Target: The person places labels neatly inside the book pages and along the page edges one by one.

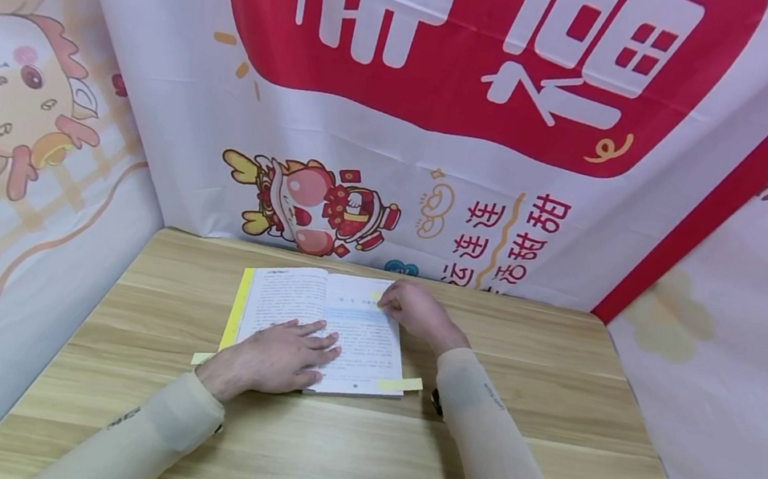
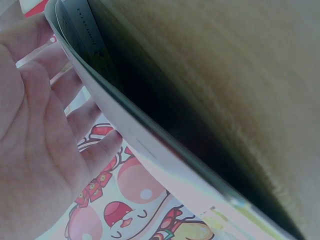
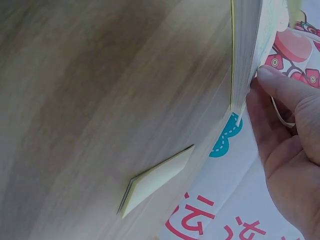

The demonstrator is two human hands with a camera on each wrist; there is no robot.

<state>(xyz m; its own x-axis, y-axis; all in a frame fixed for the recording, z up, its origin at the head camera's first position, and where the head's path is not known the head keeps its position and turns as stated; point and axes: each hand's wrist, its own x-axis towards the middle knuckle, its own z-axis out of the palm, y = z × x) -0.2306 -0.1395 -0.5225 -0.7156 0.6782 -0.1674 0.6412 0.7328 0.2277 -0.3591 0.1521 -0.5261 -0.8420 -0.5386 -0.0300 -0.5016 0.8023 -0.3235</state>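
An open book (image 1: 357,357) with printed pages lies on the wooden table, a yellow cover strip (image 1: 235,309) showing along its left side. My left hand (image 1: 281,355) rests flat across the lower left page and the gutter, fingers spread. At the upper right page edge, my right hand (image 1: 418,313) pinches a yellow sticky note (image 1: 376,296) between thumb and fingertips, which cover most of it. In the right wrist view, the thumb (image 3: 282,85) lies right at the page edge. Another yellow sticky note (image 1: 400,385) sticks out past the lower right page edge.
A pale yellow strip (image 1: 202,359) shows beside the book's lower left. A small pad of yellow notes (image 3: 157,182) lies on the table (image 1: 529,356) right of the book, hidden in the head view. Printed cloth (image 1: 426,140) hangs behind the table.
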